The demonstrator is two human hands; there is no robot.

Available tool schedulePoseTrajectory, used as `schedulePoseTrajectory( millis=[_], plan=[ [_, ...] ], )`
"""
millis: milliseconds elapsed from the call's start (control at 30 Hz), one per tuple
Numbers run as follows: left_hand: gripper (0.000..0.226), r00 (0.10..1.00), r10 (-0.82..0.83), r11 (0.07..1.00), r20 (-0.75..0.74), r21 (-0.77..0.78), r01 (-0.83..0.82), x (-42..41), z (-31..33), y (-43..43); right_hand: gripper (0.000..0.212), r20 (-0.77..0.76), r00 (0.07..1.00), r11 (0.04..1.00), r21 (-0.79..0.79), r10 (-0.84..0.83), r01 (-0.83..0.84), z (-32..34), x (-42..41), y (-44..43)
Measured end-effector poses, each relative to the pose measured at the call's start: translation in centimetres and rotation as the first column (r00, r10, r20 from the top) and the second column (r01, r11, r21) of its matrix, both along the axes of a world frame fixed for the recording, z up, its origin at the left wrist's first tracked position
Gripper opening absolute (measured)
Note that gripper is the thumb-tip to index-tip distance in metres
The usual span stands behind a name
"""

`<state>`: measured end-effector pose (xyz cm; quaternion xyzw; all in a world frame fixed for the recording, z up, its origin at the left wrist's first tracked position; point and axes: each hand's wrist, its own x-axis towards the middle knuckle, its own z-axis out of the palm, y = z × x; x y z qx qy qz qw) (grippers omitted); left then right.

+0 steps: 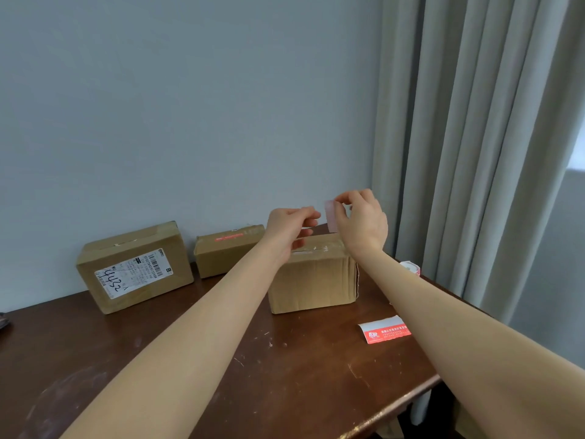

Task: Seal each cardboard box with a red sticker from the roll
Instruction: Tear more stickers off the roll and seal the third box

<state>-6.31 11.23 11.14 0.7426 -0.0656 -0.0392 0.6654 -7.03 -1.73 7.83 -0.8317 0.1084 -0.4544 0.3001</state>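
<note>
Reaching both forearms across the table (221, 375), holding a sticker (330, 215) over the near box (311, 277).

Pinching the pale pink strip upright between right hand (361, 221) fingers; keeping left hand (292, 226) fingers curled close beside it, too blurred to tell whether gripping anything. Judging the step as mid-way: sticker off the roll (410, 268), not yet on the top seam just beneath. Next, probably: lowering it, centring it across the flaps, pressing flat without a crease. Seeing, against the grey wall (190, 106), a middle box (226, 251) already bearing a red sticker and a left box (134, 267) with a white shipping label, no red visible. Noting dark scratched wood, a red-and-white strip (384, 332) lying near the right arm, grey curtains (474, 153) rightward.
</note>
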Motion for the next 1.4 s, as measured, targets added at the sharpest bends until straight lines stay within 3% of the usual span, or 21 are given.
schedulePoseTrajectory(
  millis=[133,367,667,733,867,967,1100,1200,1400],
  plan=[
    [0.021,0.997,-0.012,0.999,-0.08,-0.049,0.008,0.1,0.6,-0.6,0.024,0.081,0.996,0.979,-0.198,-0.023,0.039,-0.4,0.4,0.1],
    [0.022,0.993,-0.001,0.996,-0.119,-0.086,-0.01,0.4,0.9,-0.7,0.004,0.137,0.991,0.915,-0.398,-0.014,0.068,-1.5,0.8,0.4],
    [0.018,0.998,0.062,0.996,-0.026,-0.064,-0.064,1.4,0.3,0.1,0.016,0.092,0.995,0.865,-0.501,0.046,0.006,-2.1,0.8,0.6],
    [0.018,0.998,0.067,0.997,0.006,-0.036,-0.067,1.7,0.3,0.6,0.02,0.029,0.999,0.927,-0.375,0.044,-0.03,-2.4,0.5,0.5],
    [0.019,0.998,0.06,0.998,0.019,0.007,-0.06,2.2,0.0,1.6,0.026,-0.078,0.994,0.996,0.059,0.07,-0.065,-2.1,0.2,-0.3],
    [0.017,0.998,0.061,0.998,0.02,0.013,-0.061,2.4,-0.3,2.2,0.026,-0.111,0.975,0.914,0.382,0.192,-0.137,-1.5,0.3,-0.5],
    [0.012,0.998,0.065,0.998,0.026,0.018,-0.066,2.6,-0.6,2.5,0.035,-0.041,0.946,0.677,0.708,0.32,-0.198,-0.9,0.3,-0.4],
    [0.011,0.997,0.075,0.997,0.037,0.022,-0.075,2.8,-0.6,2.7,0.043,-0.03,0.927,0.585,0.783,0.373,-0.21,-0.4,0.3,-0.4],
    [0.011,0.996,0.079,0.996,0.047,0.034,-0.081,2.9,-0.6,2.9,0.032,-0.078,0.899,0.614,0.755,0.431,-0.229,0.4,0.3,0.2]
  ],
)
